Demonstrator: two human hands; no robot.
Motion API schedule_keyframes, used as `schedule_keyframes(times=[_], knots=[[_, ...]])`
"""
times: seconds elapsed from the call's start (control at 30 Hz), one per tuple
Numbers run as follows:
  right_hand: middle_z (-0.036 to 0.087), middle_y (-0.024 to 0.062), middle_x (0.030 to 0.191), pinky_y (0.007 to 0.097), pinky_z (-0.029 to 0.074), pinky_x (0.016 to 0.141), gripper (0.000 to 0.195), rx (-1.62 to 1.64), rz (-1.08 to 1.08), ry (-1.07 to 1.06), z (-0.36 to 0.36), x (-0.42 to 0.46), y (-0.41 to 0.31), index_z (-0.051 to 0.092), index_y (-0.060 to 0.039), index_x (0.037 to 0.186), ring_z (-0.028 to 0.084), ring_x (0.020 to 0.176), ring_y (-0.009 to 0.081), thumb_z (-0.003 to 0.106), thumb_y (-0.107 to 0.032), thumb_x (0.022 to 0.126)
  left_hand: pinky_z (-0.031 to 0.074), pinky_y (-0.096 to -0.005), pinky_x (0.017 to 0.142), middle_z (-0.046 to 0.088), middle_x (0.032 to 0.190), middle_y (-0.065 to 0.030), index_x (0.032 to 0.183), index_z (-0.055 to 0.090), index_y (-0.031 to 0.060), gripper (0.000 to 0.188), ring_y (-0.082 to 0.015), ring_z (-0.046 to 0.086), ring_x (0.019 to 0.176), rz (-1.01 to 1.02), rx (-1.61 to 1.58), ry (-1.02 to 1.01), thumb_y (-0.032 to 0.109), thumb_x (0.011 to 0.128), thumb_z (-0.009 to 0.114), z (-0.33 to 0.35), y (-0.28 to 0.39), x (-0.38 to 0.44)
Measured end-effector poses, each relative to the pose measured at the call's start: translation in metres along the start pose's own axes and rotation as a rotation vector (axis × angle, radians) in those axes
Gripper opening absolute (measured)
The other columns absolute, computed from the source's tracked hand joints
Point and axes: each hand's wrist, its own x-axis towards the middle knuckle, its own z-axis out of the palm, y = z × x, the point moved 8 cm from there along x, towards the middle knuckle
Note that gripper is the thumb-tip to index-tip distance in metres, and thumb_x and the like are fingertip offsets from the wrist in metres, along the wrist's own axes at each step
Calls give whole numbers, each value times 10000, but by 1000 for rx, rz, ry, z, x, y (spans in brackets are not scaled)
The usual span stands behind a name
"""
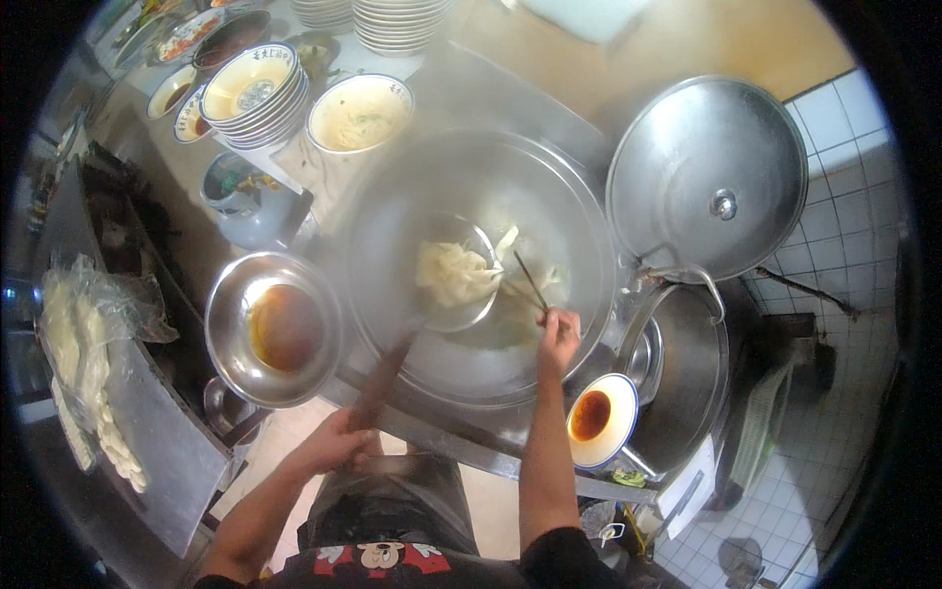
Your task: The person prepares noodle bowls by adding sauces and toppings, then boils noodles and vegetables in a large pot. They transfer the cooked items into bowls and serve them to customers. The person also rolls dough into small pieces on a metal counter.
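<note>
My left hand [340,442] grips the dark handle of a round metal strainer [489,318], held over a large steaming pot [478,394]. Wide pale noodles [455,274] lie heaped in the strainer. A pair of chopsticks [531,282] is in my right hand [560,331], over the pot's right half, with tips close to a noodle strip [508,240] at the strainer's right edge. Steam blurs the pot's contents. Left of the pot is a steel basin [224,329] with brown liquid. A bowl with dark sauce [622,412] sits at the lower right of the pot.
Stacked bowls [268,121] and a bowl with pale food [360,114] stand at the upper left, near a gas cylinder [254,217]. A large metal lid [692,162] is at the right, above another deep pot [692,383]. Plastic-covered dough strips [92,368] lie on the far-left counter.
</note>
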Motion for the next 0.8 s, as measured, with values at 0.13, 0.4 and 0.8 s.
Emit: schedule_keyframes(times=[0.13, 0.4, 0.8], knots=[[695, 107, 884, 308, 587, 673, 251, 579, 411, 327, 30, 6, 69, 668, 54, 962, 693, 759, 199, 654, -189, 1020, 459, -278, 495, 571, 781, -25, 1106, 544, 69, 153, -116, 551, 567, -37, 6, -24, 77, 972, 617, -4, 3, 10], [715, 129, 857, 355, 599, 730, 269, -135, -16, -2, -34, -28, -69, 682, 57, 834, 697, 730, 222, 623, -138, 1010, 441, -276, 496, 555, 741, -14, 1075, 532, 73, 116, -117, 546, 581, 70, -4, 30, 78, 988, 608, -5, -33, 62], [662, 83, 792, 243, 563, 611, 326, 1055, 804, 753, 9, -69, 109, 604, -15, 997, 627, 662, 162, 457, -285, 1108, 471, -287, 484, 556, 766, -9, 1130, 502, 97, 188, -106, 548, 578, -7, 27, -30, 101, 988, 625, -6, -22, 4]])
